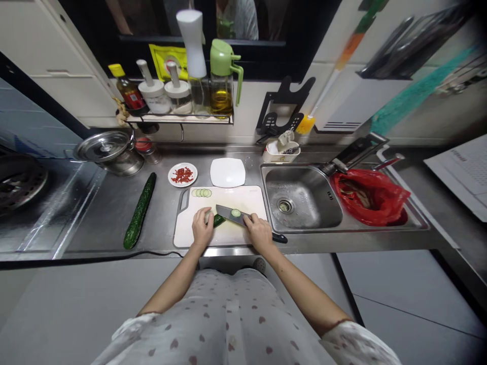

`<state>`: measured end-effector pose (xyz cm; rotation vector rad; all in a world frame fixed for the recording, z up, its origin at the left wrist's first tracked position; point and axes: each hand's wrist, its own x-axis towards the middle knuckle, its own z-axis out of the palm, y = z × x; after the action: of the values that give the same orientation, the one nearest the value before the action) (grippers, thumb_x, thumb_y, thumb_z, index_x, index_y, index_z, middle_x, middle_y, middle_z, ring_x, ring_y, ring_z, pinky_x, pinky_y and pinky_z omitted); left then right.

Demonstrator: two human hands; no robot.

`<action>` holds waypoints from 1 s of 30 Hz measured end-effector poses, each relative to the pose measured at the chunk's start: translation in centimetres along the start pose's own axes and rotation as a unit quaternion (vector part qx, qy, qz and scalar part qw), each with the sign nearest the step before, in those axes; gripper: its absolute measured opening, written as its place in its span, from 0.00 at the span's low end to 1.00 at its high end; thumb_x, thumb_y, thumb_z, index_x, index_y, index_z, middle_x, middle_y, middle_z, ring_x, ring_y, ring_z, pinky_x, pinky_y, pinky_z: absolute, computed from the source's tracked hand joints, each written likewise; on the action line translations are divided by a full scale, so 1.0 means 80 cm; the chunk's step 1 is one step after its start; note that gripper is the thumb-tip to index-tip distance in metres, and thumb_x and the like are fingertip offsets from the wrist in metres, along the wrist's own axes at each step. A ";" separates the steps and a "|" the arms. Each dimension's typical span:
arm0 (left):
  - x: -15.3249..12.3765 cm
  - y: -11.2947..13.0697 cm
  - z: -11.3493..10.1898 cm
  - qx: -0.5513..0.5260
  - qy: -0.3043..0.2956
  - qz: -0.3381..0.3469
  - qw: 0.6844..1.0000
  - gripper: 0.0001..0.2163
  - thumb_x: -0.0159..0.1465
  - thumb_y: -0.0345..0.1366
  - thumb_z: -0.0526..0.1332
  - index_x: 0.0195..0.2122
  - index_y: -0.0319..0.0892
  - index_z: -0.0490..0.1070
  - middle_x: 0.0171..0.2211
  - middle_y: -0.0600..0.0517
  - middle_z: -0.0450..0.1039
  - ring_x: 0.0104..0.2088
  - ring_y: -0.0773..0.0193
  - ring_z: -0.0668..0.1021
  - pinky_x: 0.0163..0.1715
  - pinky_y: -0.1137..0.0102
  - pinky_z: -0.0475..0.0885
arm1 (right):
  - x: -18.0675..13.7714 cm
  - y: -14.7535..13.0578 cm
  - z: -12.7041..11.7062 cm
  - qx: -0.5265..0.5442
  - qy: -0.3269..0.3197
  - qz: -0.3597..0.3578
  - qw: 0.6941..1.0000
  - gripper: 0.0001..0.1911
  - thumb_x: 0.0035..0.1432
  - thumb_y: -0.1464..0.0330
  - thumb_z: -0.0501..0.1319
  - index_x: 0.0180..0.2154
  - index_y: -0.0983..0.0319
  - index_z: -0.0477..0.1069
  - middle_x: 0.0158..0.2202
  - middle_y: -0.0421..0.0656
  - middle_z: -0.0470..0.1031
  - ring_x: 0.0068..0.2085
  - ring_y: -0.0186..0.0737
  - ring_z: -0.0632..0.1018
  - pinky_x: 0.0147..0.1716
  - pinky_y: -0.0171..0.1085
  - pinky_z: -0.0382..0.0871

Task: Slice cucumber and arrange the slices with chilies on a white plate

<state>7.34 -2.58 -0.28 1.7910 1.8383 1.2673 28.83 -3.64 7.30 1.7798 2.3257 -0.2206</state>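
My right hand (259,233) grips a kitchen knife (225,210), whose black handle sticks out to the right of the fist. A round cucumber slice (236,213) clings to the blade. Beneath the blade's left part is a short cucumber piece (218,220); my left hand (202,226) is closed on its left end, with part of the piece hidden by the fingers. Both hands are over a white cutting board (243,196). Several thin cucumber slices (201,193) lie overlapped in a row near the board's far left corner.
A whole cucumber (140,210) lies left of the board. Behind the board are a plate of chopped red pieces (183,175) and a white square plate (228,173). At right is the sink (304,197) with a red plastic bag (371,197). A condiment rack (182,118) hangs behind.
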 end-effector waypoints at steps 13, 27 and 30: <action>0.056 0.058 0.022 0.065 -0.227 0.054 0.970 0.06 0.61 0.39 0.62 0.36 0.49 0.78 0.43 0.48 0.75 0.47 0.51 0.74 0.58 0.43 0.54 | 0.005 0.006 0.002 -0.001 0.036 -0.061 0.997 0.20 0.69 0.68 0.43 0.56 0.58 0.66 0.48 0.50 0.69 0.42 0.43 0.69 0.41 0.39 0.55; 0.086 0.006 0.032 -0.052 -0.055 -0.276 0.958 0.08 0.56 0.40 0.64 0.35 0.43 0.76 0.30 0.52 0.78 0.32 0.63 0.78 0.37 0.70 0.70 | 0.006 0.038 0.015 -0.006 0.010 0.019 1.000 0.19 0.68 0.69 0.46 0.56 0.58 0.66 0.48 0.50 0.69 0.42 0.42 0.71 0.41 0.37 0.56; 0.092 -0.009 0.033 -0.025 -0.042 -0.300 0.953 0.08 0.55 0.38 0.64 0.35 0.44 0.76 0.31 0.53 0.78 0.33 0.62 0.78 0.38 0.69 0.69 | 0.005 0.041 0.019 -0.001 0.006 0.025 1.000 0.19 0.68 0.69 0.47 0.56 0.58 0.66 0.48 0.49 0.69 0.42 0.41 0.72 0.41 0.37 0.57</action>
<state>7.38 5.29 0.37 1.0960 2.0497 0.9676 32.02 -2.73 5.74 1.8395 2.2860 -0.1993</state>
